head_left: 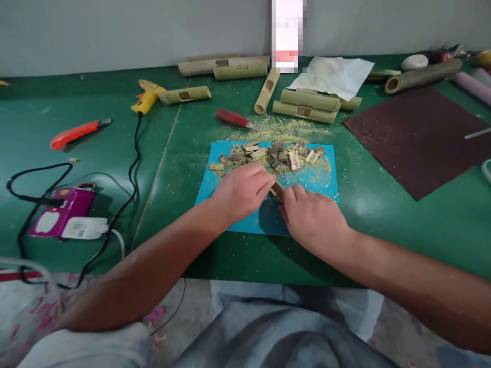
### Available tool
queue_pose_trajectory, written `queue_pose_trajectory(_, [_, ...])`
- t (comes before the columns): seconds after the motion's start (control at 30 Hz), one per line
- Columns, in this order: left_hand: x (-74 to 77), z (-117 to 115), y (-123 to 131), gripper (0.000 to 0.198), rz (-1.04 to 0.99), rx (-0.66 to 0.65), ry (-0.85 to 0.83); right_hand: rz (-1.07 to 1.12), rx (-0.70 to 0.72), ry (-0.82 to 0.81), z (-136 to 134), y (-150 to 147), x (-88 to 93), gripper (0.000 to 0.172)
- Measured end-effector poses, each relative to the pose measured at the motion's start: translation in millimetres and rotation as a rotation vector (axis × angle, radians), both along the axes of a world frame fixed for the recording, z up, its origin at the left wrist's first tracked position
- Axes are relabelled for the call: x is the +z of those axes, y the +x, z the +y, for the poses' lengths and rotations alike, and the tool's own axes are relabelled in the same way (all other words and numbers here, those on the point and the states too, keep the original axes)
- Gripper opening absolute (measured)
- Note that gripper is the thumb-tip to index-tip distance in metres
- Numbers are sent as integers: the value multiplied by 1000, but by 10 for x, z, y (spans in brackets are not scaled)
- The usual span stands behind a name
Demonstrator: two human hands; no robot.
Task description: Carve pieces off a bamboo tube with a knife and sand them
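Both hands are closed on one small piece of bamboo [277, 190] above a blue mat [245, 224]. My left hand [242, 188] pinches its upper left end, fingers pressed together. My right hand [313, 210] wraps round the lower right end, so only a short brown stretch shows between the hands. Just beyond my hands, small cut bamboo pieces [279, 153] and pale shavings lie heaped on the mat. A red-handled knife [233, 118] rests behind the mat among scattered shavings.
Bamboo tubes with cut openings [241, 70] lie along the back. At the left are a yellow glue gun [146, 97], an orange utility knife [75, 135], a purple power strip [76, 204] and black cable loops. A dark brown sheet [418, 148] lies right, near white paper [330, 76].
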State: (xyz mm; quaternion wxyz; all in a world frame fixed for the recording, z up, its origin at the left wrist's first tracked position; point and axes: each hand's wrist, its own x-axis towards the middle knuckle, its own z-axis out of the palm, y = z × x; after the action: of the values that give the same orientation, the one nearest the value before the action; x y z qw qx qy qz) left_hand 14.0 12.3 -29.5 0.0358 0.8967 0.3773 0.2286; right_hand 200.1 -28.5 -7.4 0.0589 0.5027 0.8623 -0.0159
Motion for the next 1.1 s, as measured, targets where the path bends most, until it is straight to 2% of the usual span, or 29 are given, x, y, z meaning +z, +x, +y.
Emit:
queue_pose_trajectory(0.13, [5,10,10,31,6,4,28,31,-53,-39,-7,1,9,22])
queue_pose_trajectory(0.3, [2,13,16,33,23,-19,13,-2,7,-28,-14,-21,11,26])
queue_pose_trajectory(0.43, [1,-16,5,31,3,-13,49,66,-76,-70,18,8,5,23])
queue_pose_trajectory(0.5, [1,-24,-1,31,-11,-8,48,34,-45,-60,13,-3,7,20])
queue_pose_trajectory(0.6, [-3,-20,-5,32,-11,-19,17,-9,4,-36,-3,-25,13,26])
queue_pose_trajectory(0.77, [-23,-24,-17,30,-22,-9,28,45,-82,-90,18,5,25,28])
queue_pose_trajectory(0.97, [-28,18,-19,29,-50,-2,-18,-15,32,8,-14,-20,-15,23])
queue_pose_trajectory(1.1, [13,59,-49,24,-119,86,101,10,15,43,-10,1,-55,18])
